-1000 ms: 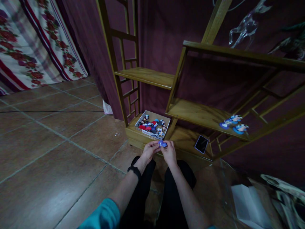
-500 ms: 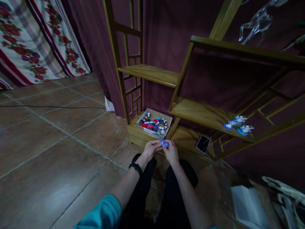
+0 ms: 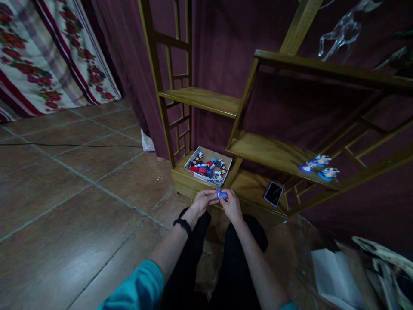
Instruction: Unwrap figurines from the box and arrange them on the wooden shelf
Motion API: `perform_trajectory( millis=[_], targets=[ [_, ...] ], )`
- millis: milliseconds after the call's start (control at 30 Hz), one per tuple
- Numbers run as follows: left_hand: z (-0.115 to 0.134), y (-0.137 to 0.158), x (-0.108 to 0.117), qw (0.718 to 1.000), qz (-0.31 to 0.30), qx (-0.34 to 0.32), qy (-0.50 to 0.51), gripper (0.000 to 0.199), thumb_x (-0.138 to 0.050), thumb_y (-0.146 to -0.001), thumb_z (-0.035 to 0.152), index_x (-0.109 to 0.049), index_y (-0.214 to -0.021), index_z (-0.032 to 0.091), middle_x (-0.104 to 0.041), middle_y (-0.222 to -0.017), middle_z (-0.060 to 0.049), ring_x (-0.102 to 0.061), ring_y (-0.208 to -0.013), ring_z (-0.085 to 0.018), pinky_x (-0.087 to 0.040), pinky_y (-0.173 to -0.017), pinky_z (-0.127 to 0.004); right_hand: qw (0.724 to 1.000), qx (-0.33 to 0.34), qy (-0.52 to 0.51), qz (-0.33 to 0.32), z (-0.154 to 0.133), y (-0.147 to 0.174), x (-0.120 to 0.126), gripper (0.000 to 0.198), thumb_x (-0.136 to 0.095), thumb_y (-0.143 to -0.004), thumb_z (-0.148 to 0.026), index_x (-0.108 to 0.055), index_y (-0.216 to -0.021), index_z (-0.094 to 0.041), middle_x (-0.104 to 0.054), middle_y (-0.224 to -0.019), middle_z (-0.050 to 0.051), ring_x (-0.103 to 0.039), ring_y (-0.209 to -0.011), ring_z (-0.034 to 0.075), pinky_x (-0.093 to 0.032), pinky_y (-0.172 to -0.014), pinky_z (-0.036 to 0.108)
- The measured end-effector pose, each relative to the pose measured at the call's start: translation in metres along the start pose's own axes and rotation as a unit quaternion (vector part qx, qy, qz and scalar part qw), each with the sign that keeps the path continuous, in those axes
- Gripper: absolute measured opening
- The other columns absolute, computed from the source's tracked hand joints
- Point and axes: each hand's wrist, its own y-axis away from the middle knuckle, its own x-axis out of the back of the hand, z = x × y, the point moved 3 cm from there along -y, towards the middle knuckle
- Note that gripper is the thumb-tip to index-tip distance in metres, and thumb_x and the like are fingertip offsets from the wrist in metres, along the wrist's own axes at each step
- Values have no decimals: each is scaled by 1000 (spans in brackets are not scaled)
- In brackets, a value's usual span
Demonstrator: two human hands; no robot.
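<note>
Between my two hands is a small purple toy figurine [image 3: 222,195], too small for its details to show. My left hand [image 3: 203,201] pinches it from the left, and my right hand [image 3: 232,205] grips it from the right. Just beyond my fingers a shallow cardboard box [image 3: 213,153] rests on the low shelf, with several small figurines in red, black, white and blue lying jumbled in it. On the raised shelf to the right, a few purple and blue figurines [image 3: 328,173] stand near its right end.
A wooden display shelf [image 3: 200,101] stands before me against a dark red curtain. A phone [image 3: 273,193] lies on its lower board. High on the right is a clear horse figure [image 3: 342,34]. A white box [image 3: 334,275] sits on the floor at right. A cable [image 3: 71,145] crosses the tiles.
The view has shifted slightly, so the shelf and its objects sit a little further left. Both hands keep hold of the purple figurine in nearly the same place.
</note>
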Motion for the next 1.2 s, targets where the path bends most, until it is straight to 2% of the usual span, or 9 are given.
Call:
perform_trajectory(
  millis=[200, 367, 467, 567, 700, 800, 967, 1200],
  targets=[
    [2, 0, -1, 1000, 1, 16, -23, 23, -74, -60, 13, -67, -81, 7, -68, -75, -11, -63, -65, -15, -52, -68, -30, 1000, -16, -16, -5, 4, -1, -2, 18, -53, -73, -23, -57, -90, -22, -57, -90, 4, -56, -80, 18, -44, -73, 30],
    [2, 0, -2, 999, 18, 9, -27, 14, -70, -65, 12, -68, -78, 8, -68, -72, -10, -61, -60, -12, -52, -64, -25, 992, -75, -99, 9, 15, -3, -6, 33, -58, -66, -23, -56, -99, -24, -59, -84, 1, -56, -71, 16, -46, -71, 30],
    [1, 1, -2, 1000, 21, 7, -23, 13, -68, -66, 11, -68, -78, 8, -68, -75, -10, -61, -62, -12, -51, -62, -22, 974, -131, -184, 31, 21, -3, -7, 32, -58, -64, -24, -58, -97, -24, -61, -80, 0, -57, -75, 16, -47, -73, 30],
    [0, 1, -1, 999, 25, 6, -21, 14, -69, -64, 10, -67, -78, 8, -67, -73, -9, -60, -58, -10, -50, -60, -21, 944, -197, -263, 36, 24, -1, -8, 28, -62, -61, -27, -60, -89, -24, -63, -84, 0, -59, -78, 16, -48, -69, 29],
    [1, 0, 0, 999, 26, 3, -20, 19, -71, -62, 9, -67, -80, 10, -67, -72, -8, -60, -58, -10, -49, -58, -20, 895, -268, -358, 1, 22, 2, -9, 33, -67, -57, -31, -61, -88, -21, -64, -81, 1, -60, -65, 13, -50, -60, 27],
    [1, 0, -1, 1000, 19, 9, -22, 20, -72, -61, 11, -67, -80, 10, -67, -72, -8, -61, -60, -10, -48, -58, -20, 876, -277, -395, -24, 19, 2, -10, 36, -69, -55, -31, -61, -88, -19, -65, -77, 1, -60, -59, 12, -50, -58, 26],
    [0, 0, -3, 999, -8, 21, -31, 23, -72, -59, 10, -67, -82, 10, -68, -77, -7, -62, -64, -11, -48, -62, -20, 858, -287, -425, -15, 17, 2, -10, 32, -71, -52, -27, -63, -82, -18, -67, -79, 2, -62, -63, 13, -50, -59, 25],
    [0, -2, -2, 999, 6, 21, -42, 24, -72, -58, 7, -68, -82, 10, -67, -71, -6, -58, -55, -7, -46, -56, -16, 839, -303, -452, -6, 13, 0, -7, 28, -72, -49, -22, -64, -76, -16, -68, -78, 4, -64, -67, 15, -51, -62, 26]
  ],
)
